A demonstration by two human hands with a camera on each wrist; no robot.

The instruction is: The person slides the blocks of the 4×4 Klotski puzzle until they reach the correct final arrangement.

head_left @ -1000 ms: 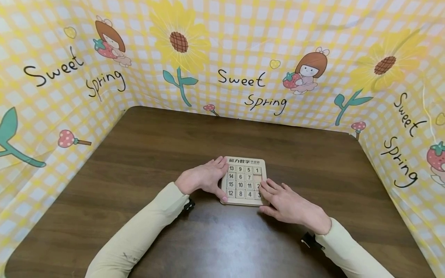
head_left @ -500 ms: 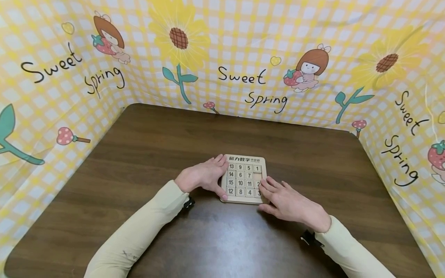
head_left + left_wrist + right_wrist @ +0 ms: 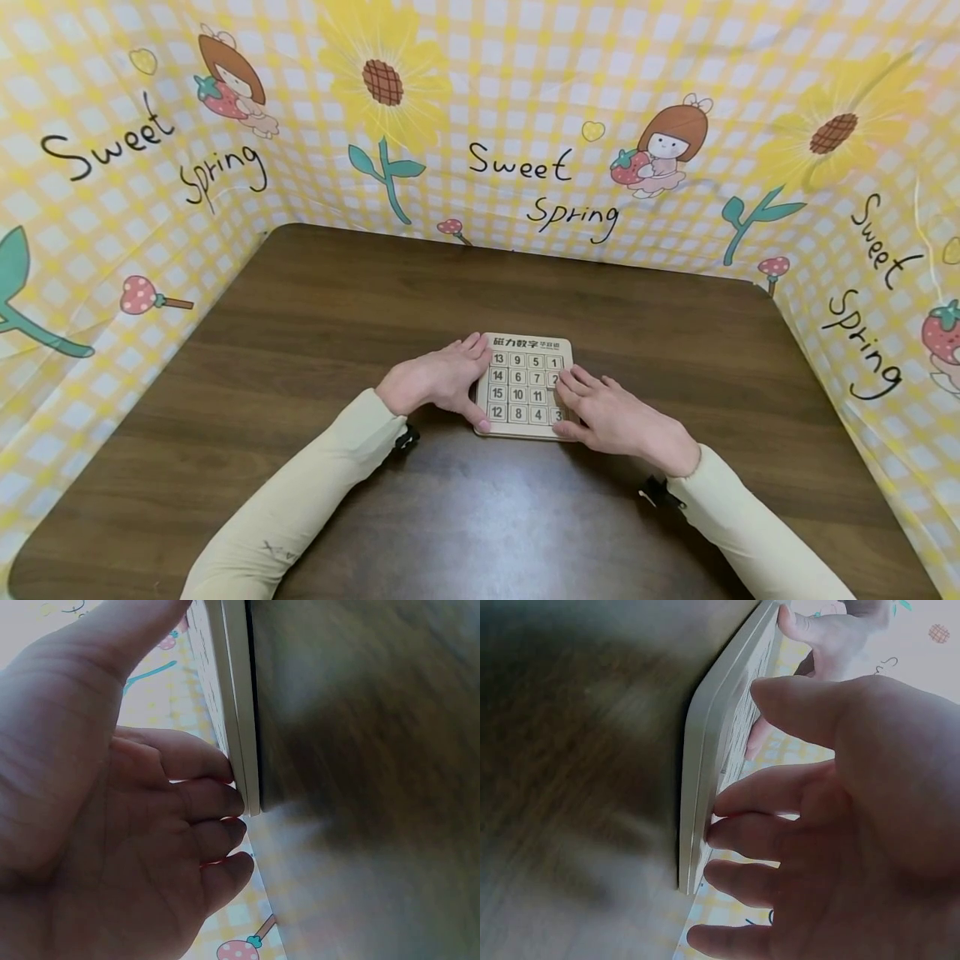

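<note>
A number puzzle (image 3: 517, 344), likely light, stiff and slick-tiled, sits just below center frame on a counter (image 3: 480, 517), its rim (image 3: 517, 432) seemingly the surest hold, as a left hand (image 3: 450, 382) steadies it, thumb and fingers apart, and a right hand (image 3: 618, 418) extends loosely spread fingers over its tiles (image 3: 517, 377).

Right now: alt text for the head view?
A person's bare left hand touches the left edge of a pale rectangular number-tile puzzle; the bare right hand touches its right side. The puzzle lies on a dark brown wood-grain table, with yellow-and-white checked, sunflower-printed cloth behind.
</note>
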